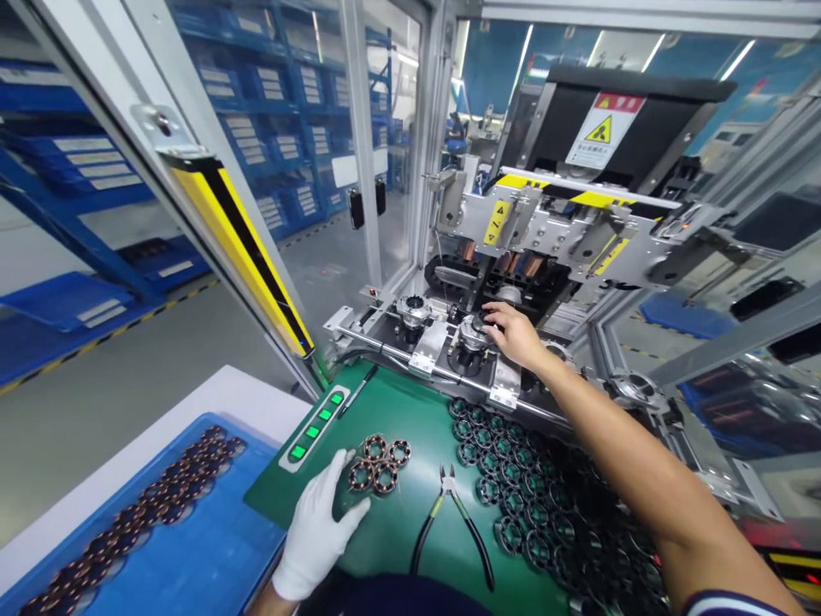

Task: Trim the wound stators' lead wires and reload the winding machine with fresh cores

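Observation:
My left hand [317,526], in a white glove, hovers over or rests on the green work surface [410,411] with thumb and fingers apart. Just beyond its fingertips lie several copper-wound stators [386,477] in a tight cluster. My right hand [516,335], bare, reaches to a round metal fixture [473,334] on the machine. Its fingers are curled at the top of that fixture beside a dark ring-shaped part; what they grip is hard to see. Another metal fixture [414,312] stands to the left, holding a dark ring core.
Cutting pliers [447,483] lie with handles spread toward me. Many black ring cores [513,496] cover the right side. A pen [357,392] lies near green-lit buttons [312,430]. A blue tray [218,530] holds wound stators. A yellow light-curtain post [244,257] borders the machine's left.

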Demonstrator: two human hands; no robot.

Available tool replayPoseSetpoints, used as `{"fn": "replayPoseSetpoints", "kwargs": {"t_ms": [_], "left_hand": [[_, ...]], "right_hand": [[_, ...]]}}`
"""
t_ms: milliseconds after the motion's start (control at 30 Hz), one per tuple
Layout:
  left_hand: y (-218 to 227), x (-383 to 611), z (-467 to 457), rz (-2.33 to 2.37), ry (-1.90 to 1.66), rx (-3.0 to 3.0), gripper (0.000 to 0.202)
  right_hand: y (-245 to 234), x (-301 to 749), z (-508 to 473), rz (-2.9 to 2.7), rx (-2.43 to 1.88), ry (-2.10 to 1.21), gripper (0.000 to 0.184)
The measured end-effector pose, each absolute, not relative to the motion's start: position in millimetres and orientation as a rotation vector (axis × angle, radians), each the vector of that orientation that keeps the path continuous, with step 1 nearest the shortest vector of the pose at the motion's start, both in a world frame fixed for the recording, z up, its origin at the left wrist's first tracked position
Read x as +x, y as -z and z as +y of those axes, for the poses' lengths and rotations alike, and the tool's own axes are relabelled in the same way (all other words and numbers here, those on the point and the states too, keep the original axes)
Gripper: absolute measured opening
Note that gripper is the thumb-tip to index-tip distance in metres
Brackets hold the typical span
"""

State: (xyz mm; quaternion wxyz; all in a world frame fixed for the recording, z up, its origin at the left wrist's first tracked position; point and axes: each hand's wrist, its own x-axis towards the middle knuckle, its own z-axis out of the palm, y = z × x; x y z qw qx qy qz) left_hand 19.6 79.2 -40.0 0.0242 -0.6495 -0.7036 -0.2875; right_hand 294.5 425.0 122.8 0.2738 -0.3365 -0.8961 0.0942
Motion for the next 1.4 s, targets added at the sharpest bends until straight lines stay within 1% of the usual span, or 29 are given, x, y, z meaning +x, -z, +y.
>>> {"fn": "replayPoseSetpoints", "kwargs": {"t_ms": [400,600,833,900,1000,1133,1200,1267,1333,1367,1400], "left_hand": [[36.6,22.1,82.0,-2.121,0.855,-1.984,0.065],[37.4,22.3,82.0,-2.1,0.84,-1.972,0.062],[39.8,22.9,83.0,-2.154,0.873,-1.96,0.063],[40.9,21.4,83.4,-2.172,0.894,-1.965,0.064],[42.9,18.2,84.3,-2.15,0.912,-1.997,0.065],[45.1,16.0,87.7,-2.126,0.895,-2.033,0.068],[45.3,16.3,89.5,-2.139,0.88,-2.042,0.07],[45.0,17.0,90.8,-2.156,0.87,-2.041,0.072],[44.3,17.8,91.5,-2.168,0.863,-2.035,0.075],[43.7,18.1,91.8,-2.173,0.861,-2.035,0.076],[43.1,18.4,92.1,-2.179,0.858,-2.037,0.078]], "right_hand": [[-127.7,286.0,439.9,-2.704,-1.028,-0.114,0.025],[-127.1,298.3,424.9,-2.765,-0.968,-0.09,0.023],[-121.3,295.2,406.0,-2.659,-0.94,-0.02,0.039],[-130.7,295.0,395.5,-2.584,-0.948,0.016,0.042],[-158.0,313.3,359.1,-2.429,-0.985,0.097,0.043],[-198.7,368.5,278.2,-2.131,-0.973,0.292,0.04],[-203.8,401.5,237.7,-1.984,-0.993,0.378,0.037],[-189.3,434.2,206.1,-1.937,-1.158,0.397,0.029],[-156.4,463.0,186.3,-1.985,-1.397,0.35,0.017],[-135.7,474.6,180.5,-2.048,-1.482,0.309,0.017],[-114.1,484.0,176.9,-2.069,-1.544,0.281,0.023]]}}
